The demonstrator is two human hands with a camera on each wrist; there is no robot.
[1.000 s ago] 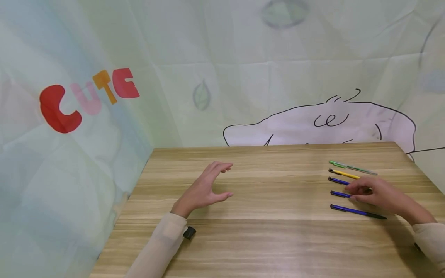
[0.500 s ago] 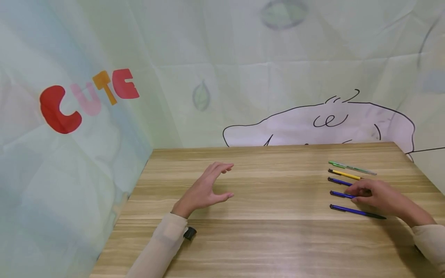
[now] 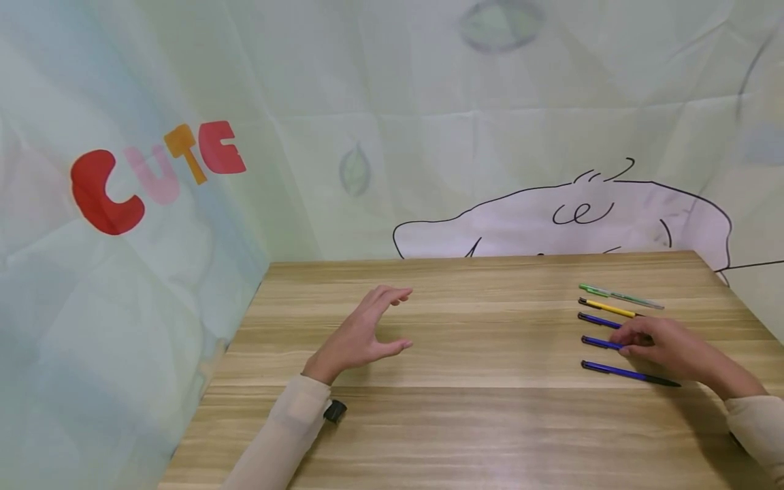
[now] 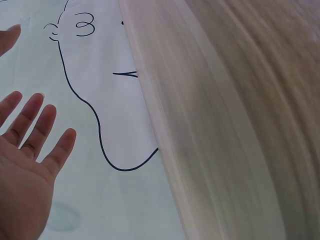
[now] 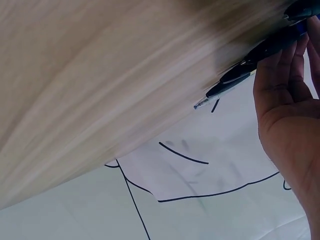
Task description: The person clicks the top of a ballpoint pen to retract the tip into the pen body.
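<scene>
Pens lie in a column on the right of the table, tips pointing right. In the head view my right hand (image 3: 676, 347) pinches a blue pen (image 3: 600, 343), second from the front, between thumb and fingers, hiding its tip end. The right wrist view shows the fingers (image 5: 280, 75) around a pen with a dark grip. Another blue pen (image 3: 625, 372) lies nearer me. Beyond the hand are a third blue pen (image 3: 595, 318), partly covered, a yellow pen (image 3: 609, 308) and a green pen (image 3: 597, 291). My left hand (image 3: 355, 333) holds nothing, thumb and fingers spread apart over the table's left half.
The wood-grain table (image 3: 465, 422) meets a printed cloth backdrop (image 3: 429, 156) at its far edge. A second cloth wall (image 3: 122, 327) with coloured letters runs along the left side. A small black device (image 3: 334, 411) sits at the left sleeve.
My right hand has shifted very slightly to the right, showing a little more of the yellow pen and the pinched blue pen. The left hand stays where it was.
</scene>
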